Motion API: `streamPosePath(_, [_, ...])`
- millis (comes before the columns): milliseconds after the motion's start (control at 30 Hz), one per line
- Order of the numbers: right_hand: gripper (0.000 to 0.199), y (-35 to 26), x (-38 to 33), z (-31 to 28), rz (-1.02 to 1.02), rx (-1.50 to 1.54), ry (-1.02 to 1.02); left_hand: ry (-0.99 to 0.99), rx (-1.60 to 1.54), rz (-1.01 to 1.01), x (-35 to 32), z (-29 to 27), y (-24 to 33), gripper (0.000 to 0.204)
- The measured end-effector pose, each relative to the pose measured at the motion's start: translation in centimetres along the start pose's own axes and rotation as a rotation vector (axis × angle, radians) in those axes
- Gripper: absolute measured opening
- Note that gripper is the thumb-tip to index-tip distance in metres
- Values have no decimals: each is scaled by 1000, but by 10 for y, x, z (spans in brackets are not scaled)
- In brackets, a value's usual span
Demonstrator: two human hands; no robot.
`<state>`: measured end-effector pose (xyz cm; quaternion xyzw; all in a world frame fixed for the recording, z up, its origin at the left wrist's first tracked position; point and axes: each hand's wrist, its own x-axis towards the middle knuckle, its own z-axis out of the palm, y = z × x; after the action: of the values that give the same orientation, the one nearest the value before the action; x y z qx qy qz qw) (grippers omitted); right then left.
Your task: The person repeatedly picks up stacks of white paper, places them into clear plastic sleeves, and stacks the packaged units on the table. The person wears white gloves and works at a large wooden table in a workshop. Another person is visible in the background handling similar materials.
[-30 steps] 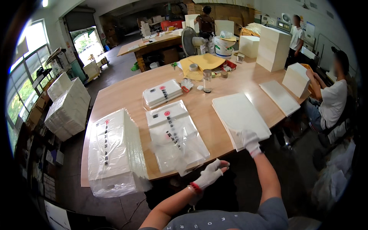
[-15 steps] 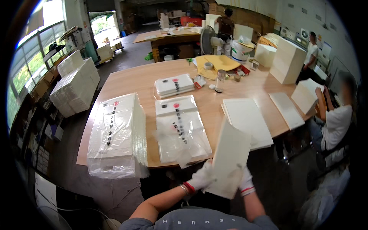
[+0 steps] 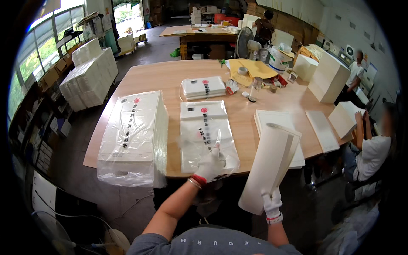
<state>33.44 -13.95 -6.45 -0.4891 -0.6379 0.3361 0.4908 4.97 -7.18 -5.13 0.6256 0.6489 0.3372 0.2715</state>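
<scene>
My right hand, in a white glove with a red-edged cuff, is closed on the lower right edge of a sheaf of white paper. The sheaf is tilted up and bows slightly beyond the table's front edge. My left hand, gloved too, is over the near end of a stack of clear plastic bags with dark print and a red round mark. Its fingers look apart, though slightly blurred, and loose film rises beside them. A flat stack of white paper lies partly behind the sheaf.
A tall pile of bagged paper stands left, its film overhanging the table edge. Behind are a smaller bagged stack, a glass jar and yellow paper. More white stacks lie right, near a seated person.
My left hand has left the paper sheaf and moved left onto the plastic bags. My right hand keeps the sheaf, now further right. The whole view has shifted slightly.
</scene>
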Motion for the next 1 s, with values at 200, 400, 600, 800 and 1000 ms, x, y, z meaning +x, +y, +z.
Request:
streamPosePath(200, [28,-24,7,-10,-457,-659,-213,-260,-949,43,51,-49,6,50])
streamPosePath(400, [42,-2,62,62,131,-962,-814,-349,91,320,-5,32,72,41])
streamPosePath(600, [74,55,69,97,-1,-723,-50,-74,154,303,-5,48,-26,35])
streamPosePath(800, [44,77,126,151,246,-813,-265,335,605,604,-5,25,-135,37])
streamPosePath(1000, [56,69,117,133,202,-893,-457,303,-188,-183,-15,-8,-138,29])
